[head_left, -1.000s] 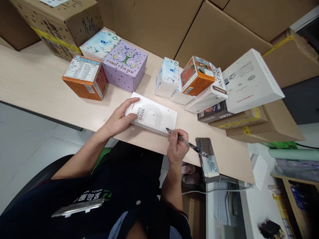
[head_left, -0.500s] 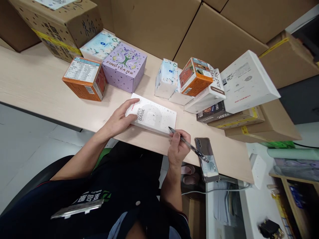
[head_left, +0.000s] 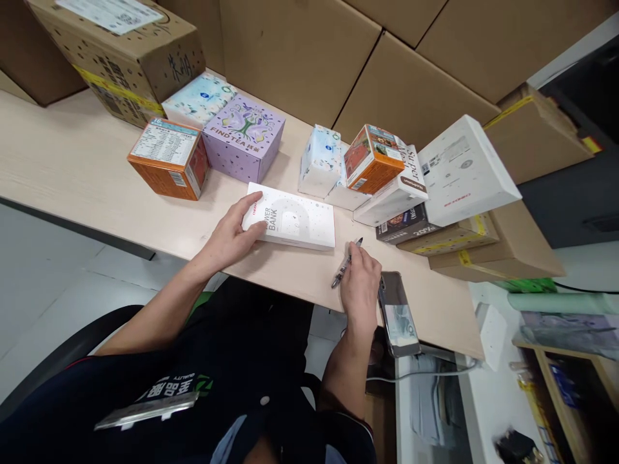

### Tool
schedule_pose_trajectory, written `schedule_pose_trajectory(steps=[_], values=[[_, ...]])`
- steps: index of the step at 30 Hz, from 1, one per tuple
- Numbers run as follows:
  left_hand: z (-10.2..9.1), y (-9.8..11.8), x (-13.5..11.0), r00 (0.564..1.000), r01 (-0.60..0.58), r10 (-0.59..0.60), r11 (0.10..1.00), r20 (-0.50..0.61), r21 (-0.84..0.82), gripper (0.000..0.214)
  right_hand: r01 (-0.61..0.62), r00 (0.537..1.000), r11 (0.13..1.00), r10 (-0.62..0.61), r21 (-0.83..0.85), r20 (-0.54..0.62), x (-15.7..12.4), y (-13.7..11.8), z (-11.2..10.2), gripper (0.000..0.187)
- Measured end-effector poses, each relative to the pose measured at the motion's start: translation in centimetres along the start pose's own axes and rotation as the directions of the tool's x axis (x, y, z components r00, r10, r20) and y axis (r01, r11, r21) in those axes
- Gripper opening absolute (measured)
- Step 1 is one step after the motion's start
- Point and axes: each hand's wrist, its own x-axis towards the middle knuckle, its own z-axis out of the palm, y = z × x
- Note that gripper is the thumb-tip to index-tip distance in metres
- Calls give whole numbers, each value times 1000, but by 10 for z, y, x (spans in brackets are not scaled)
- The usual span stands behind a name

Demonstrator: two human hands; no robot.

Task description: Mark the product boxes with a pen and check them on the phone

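Observation:
A white power bank box (head_left: 302, 222) lies flat on the table. My left hand (head_left: 235, 235) grips its left end, the thumb on the printed top and a finger along the far edge. To the right of the box, a dark clear-barrelled pen (head_left: 342, 270) is low at the table surface. My right hand (head_left: 360, 280) is closed round the pen's upper part; the fingertips are partly hidden. Close by that hand's right side is a phone (head_left: 399, 312) in a clear case, with a printed paper showing at its back.
Behind the white box stand an orange box (head_left: 167, 158), a purple tea box (head_left: 244, 138) and a floral tissue pack (head_left: 320, 160). Stacked boxes (head_left: 464, 174) fill the right side of the table (head_left: 290, 277). Large cartons (head_left: 300, 58) form a wall behind.
My right hand has moved right and down to the table with the pen, away from the white box. The pen has turned. My left hand stays on the box, now slightly rotated.

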Motion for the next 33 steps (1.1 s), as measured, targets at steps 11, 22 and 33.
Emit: schedule_pose_trajectory(steps=[11, 22, 33], values=[[0, 1, 0, 997, 69, -70, 997, 33, 19, 71, 21, 1000, 998, -20, 59, -19, -10, 1, -14, 51], [6, -1, -2, 978, -156, 189, 945, -90, 286, 57, -525, 846, 851, 521, 9, 109, -84, 73, -64, 106], [12, -11, -3, 855, -366, 494, 791, -159, 491, 50, -485, 874, 872, 486, 69, 8, -88, 57, -60, 102]])
